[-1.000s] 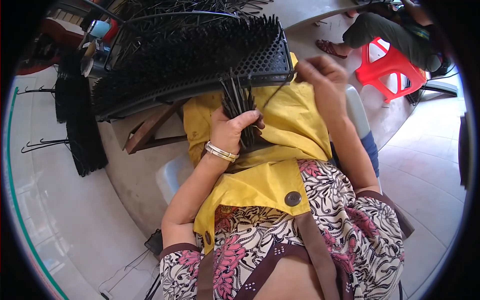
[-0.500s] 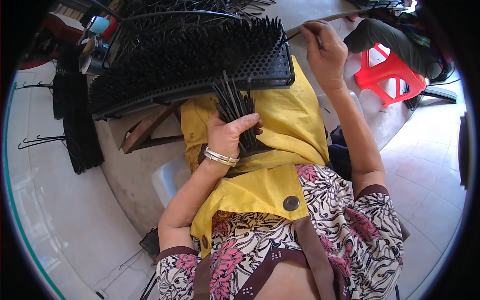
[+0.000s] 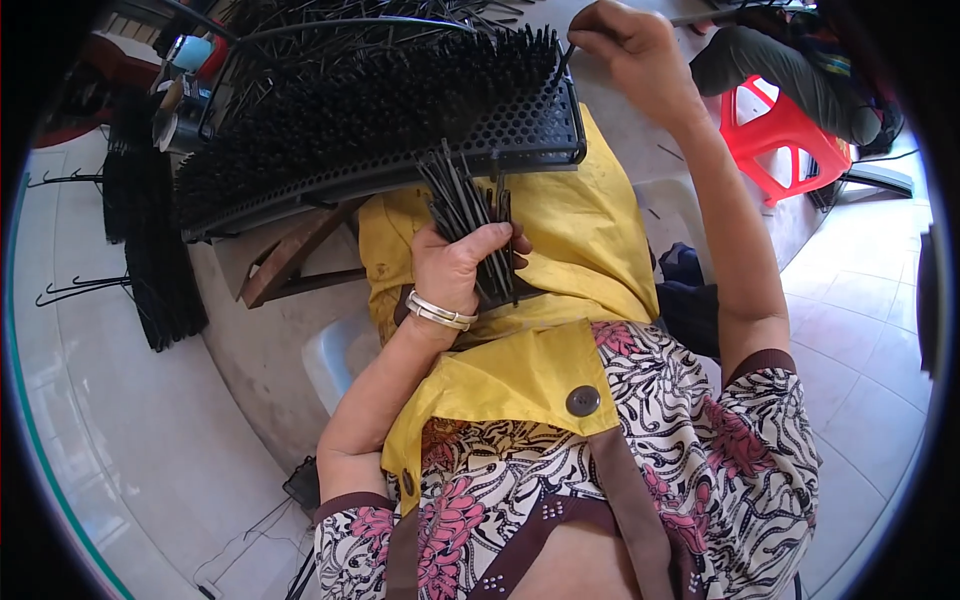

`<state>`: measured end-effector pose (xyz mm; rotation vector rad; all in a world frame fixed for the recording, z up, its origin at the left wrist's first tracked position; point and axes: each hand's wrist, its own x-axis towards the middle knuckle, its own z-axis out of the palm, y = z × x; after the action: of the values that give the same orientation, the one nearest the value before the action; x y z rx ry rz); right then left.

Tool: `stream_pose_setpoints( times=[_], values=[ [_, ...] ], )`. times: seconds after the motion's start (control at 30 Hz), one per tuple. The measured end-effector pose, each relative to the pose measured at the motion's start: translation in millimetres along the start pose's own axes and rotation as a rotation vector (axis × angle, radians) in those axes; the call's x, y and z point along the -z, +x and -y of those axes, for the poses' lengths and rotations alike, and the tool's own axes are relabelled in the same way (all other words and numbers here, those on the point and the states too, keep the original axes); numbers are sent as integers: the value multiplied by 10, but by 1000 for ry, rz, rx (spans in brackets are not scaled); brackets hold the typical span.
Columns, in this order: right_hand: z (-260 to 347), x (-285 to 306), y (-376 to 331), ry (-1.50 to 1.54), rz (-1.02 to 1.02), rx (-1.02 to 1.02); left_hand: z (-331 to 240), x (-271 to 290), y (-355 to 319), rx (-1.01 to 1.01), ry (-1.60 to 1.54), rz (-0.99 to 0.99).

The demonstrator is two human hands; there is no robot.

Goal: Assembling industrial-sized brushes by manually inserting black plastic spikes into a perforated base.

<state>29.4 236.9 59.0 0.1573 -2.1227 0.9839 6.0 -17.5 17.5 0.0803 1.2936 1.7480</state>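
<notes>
My left hand (image 3: 450, 268) is closed around a bundle of thin black sticks (image 3: 462, 195), held over my lap with the thumb across them. Higher up at the right, the thumb and fingers of my right hand (image 3: 640, 58) pinch one black stick (image 3: 566, 62). Its lower end meets the right end of a black perforated rack (image 3: 530, 130); whether it sits in a hole I cannot tell. A dense mass of black sticks (image 3: 350, 110) stands upright in the rack, while the holes along its near right part are bare.
Loose black sticks (image 3: 330, 40) lie heaped behind the rack, above a brown support (image 3: 290, 262). Dark bundles with hooks (image 3: 150, 250) are at the left. Someone's leg (image 3: 765, 75) and a red stool (image 3: 785, 150) are at the right. A yellow apron (image 3: 590, 230) covers my lap.
My right hand has moved up and slightly left, and its stick now stands steeper against the rack's right end. The left hand keeps its bundle in nearly the same place.
</notes>
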Motion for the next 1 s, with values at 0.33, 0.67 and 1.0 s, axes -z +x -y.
stream_pose_setpoints(
  times=[0.33, 0.67, 1.0],
  values=[
    [-49, -138, -96, -750, 339, -115, 19, -14, 13, 6, 56, -31],
    [743, -478, -727, 354, 296, -864, -5, -43, 7, -42, -61, -30],
    [837, -540, -873, 508, 42, -845, 57, -48, 4, -48, -83, -18]
  ],
)
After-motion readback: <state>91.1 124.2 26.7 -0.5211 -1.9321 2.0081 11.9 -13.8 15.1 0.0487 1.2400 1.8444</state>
